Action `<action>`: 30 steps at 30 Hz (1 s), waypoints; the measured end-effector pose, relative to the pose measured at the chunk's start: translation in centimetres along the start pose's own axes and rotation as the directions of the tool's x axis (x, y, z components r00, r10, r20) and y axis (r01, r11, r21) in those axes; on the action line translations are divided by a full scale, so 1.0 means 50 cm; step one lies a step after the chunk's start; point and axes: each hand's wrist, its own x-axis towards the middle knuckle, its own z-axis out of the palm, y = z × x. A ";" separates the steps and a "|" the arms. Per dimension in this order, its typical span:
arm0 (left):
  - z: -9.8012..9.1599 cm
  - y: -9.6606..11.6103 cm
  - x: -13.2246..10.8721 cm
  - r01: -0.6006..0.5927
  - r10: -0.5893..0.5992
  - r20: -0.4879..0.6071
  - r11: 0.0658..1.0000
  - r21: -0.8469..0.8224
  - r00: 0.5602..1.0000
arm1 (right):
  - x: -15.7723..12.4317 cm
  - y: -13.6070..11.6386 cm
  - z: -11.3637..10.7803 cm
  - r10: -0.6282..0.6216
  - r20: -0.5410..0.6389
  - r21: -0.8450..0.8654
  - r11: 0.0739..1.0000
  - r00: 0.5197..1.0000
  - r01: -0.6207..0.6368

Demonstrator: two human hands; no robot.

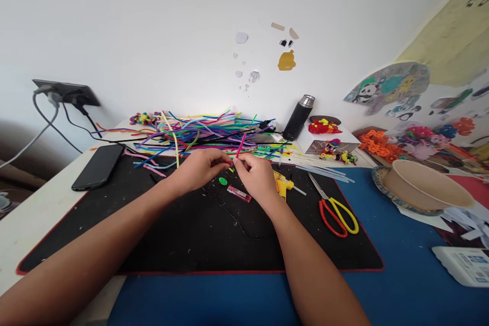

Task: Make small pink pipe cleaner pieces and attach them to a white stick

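Observation:
A pink pipe cleaner (241, 145) stands up, slightly tilted, from the pinched fingertips of my right hand (256, 177). My left hand (200, 167) is closed close beside it, thumb against fingers. A small reddish bit shows at the left fingertips, but I cannot tell whether it belongs to the same pipe cleaner. Below the hands, a green oval piece (223, 181) and a pink lighter (239, 194) lie on the black mat (160, 244). Partly hidden behind my right hand is a yellow glue gun (281, 183).
Many coloured pipe cleaners (206, 130) are heaped along the wall. Scissors (336, 214) and clear glue sticks (328, 172) lie to the right, a phone (98, 167) to the left. A black flask (299, 118), a beige bowl (428, 183) and a white device (464, 265) stand farther right.

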 end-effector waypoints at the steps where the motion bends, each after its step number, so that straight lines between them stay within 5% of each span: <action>1: 0.001 0.003 -0.001 0.025 -0.025 -0.007 0.999 -0.027 1.000 | 0.000 0.000 0.001 0.010 -0.002 0.020 1.000 1.000 -0.010; 15: 0.016 0.014 0.008 0.217 -0.296 -0.082 0.836 -0.504 0.952 | -0.006 -0.013 0.010 0.075 -0.035 0.161 0.985 0.997 -0.069; 30: 0.021 -0.008 0.001 0.139 -0.170 -0.093 0.952 -0.271 0.981 | -0.010 -0.007 0.024 -0.001 -0.083 0.030 1.000 0.997 0.004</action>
